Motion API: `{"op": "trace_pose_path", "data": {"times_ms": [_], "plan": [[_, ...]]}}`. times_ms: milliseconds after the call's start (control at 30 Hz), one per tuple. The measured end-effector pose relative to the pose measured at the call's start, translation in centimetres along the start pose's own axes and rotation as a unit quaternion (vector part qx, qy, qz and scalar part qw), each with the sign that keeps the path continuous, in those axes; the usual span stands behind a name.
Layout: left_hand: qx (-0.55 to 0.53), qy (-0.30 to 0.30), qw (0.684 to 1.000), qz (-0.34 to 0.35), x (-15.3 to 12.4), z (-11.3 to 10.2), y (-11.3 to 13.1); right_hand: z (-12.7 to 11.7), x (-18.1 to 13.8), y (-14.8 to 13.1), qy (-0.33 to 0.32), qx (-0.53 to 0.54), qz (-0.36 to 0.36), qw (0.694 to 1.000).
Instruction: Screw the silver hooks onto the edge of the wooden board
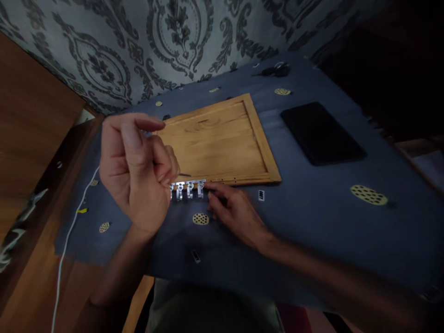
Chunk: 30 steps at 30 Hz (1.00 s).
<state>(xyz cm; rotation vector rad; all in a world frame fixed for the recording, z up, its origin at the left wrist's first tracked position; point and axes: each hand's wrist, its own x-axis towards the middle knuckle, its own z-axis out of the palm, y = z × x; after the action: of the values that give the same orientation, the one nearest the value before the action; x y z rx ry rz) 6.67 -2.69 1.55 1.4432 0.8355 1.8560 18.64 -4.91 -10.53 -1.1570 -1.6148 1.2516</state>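
A metal hook rail [190,184] with several silver hooks lies along the near edge of a framed wooden board [211,143]. My right hand [236,210] is at the rail's right end, its index finger and thumb closed on it. My left hand [138,166] is raised in front of the board's left side, closer to the camera, with its fingers curled in. It hides the rail's left end and part of the board. A thin dark rod [185,175] shows just beyond the curled fingers; I cannot tell whether they hold it.
A black tablet-like slab [321,133] lies right of the board on the blue patterned cloth [312,212]. Keys or a similar dark item [275,69] lie at the back. A white cable [67,240] hangs over the left side. Small labels [261,195] lie near the right hand.
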Motion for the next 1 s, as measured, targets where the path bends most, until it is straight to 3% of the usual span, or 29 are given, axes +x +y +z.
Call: {"op": "trace_pose_path", "data": {"times_ms": [300,1000], "plan": [[0.001,-0.037,0.999,-0.031,-0.9,-1.5,-1.7,0.1,0.3,-0.3,-0.014,-0.010,0.002,1.000],[-0.021,-0.111,0.991,-0.069,-1.1,-1.7,-3.3,0.1,0.3,-0.3,-0.004,-0.035,0.018,0.999]]}}
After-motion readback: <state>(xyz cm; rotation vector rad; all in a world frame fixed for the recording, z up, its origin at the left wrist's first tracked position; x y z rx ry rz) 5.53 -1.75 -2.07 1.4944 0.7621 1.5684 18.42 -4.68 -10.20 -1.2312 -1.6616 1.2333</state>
